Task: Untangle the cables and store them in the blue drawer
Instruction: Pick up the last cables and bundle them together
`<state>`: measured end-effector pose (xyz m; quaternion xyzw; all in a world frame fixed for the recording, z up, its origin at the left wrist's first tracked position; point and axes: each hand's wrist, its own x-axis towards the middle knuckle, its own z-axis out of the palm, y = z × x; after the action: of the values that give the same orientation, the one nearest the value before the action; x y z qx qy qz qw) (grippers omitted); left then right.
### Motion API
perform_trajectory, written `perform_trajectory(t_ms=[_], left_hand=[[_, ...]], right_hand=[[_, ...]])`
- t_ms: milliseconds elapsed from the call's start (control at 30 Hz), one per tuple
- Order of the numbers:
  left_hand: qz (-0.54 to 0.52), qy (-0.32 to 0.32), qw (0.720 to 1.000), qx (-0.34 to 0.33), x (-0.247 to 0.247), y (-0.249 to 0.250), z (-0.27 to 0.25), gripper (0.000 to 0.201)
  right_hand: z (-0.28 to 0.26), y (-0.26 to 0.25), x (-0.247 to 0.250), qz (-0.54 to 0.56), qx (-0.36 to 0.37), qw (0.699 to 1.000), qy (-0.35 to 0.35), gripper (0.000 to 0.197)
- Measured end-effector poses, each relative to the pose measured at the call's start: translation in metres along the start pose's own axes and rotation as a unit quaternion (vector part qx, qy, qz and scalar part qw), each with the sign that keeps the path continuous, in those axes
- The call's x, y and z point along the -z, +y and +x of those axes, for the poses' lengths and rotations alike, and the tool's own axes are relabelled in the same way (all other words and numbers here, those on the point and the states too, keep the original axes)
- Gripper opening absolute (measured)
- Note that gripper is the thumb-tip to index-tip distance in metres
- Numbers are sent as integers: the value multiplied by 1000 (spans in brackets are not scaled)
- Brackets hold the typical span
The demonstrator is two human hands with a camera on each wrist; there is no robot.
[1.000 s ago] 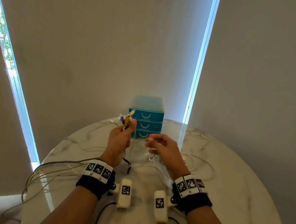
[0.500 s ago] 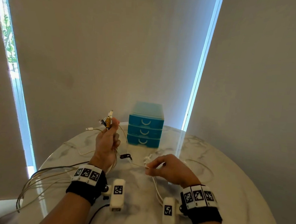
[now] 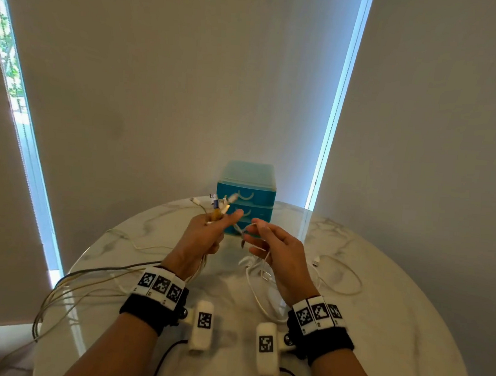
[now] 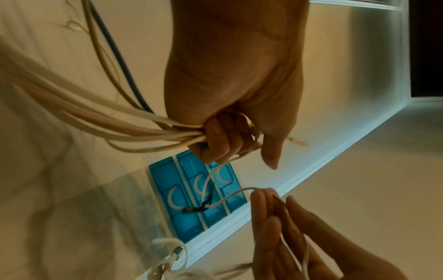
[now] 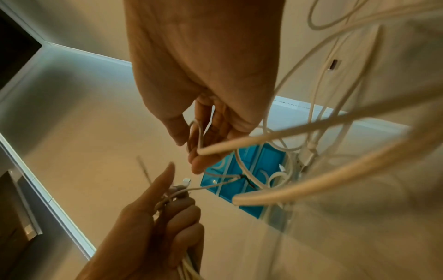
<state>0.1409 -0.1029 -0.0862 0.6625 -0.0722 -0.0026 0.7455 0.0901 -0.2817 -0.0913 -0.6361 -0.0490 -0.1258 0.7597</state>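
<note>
Table (image 3: 377, 329): round, white marble pattern; no writing.
Drawer unit (image 3: 258, 188): blue, three drawers, all closed, at the table's far edge; no brand legible.
Cable bundle (image 3: 93, 282): gripped in the left hand (image 3: 200, 237), fingers curled round it, plug ends fanned above the fist, lengths trailing off the table's left edge.
White cable (image 3: 253, 279): thin strand pinched by the right hand (image 3: 280, 254), loops resting on the table.
Wristbands (image 3: 160, 284): black-and-white square code markers; no readable text.

Black wristbands (image 3: 151, 310), white coded tags (image 3: 160, 284)
</note>
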Motion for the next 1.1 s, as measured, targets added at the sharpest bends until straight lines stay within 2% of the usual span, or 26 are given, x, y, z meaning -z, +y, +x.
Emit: perform_trajectory(t_ms=[133,233,333,500,600,667,767,833,933,1000,1100], left_hand=[[75,4,997,14,-6,0,-3,45],[116,-10,993,23,-8,1,-5,61],[134,-17,991,19,-11,2,-9,60],[-11,-7,1000,24,-2,3,-4,34],[-66,-4,998,10,9,4,2,36],[-29,-17,999,-1,9,6,-1,42],[83,-30,996,-6,2,7,-6,51],[137,-68,988,0,-1,5,-9,51],[175,-104,978,-33,-2,6,-15,33],[122,-57,988,-78,-3,8,-15,21],[-53,90,990,-98,8,8,-2,30]], right_hand=[[3,-4,-4,31,23,999,11,29],[3,-10,-3,54,8,999,-1,31],[-1,-13,-4,47,0,999,-11,25],[-6,-14,-3,24,-19,998,-61,23],[-8,-13,-4,-9,-23,995,-94,26],[-8,-13,-5,-14,-18,995,-92,27],[-5,-15,-4,21,-32,997,-73,33],[-2,-16,-1,36,-39,997,-60,34],[1,-16,5,50,-43,996,-53,33],[0,-19,8,59,-54,995,-64,34],[-3,-24,17,0,-67,989,-134,33]])
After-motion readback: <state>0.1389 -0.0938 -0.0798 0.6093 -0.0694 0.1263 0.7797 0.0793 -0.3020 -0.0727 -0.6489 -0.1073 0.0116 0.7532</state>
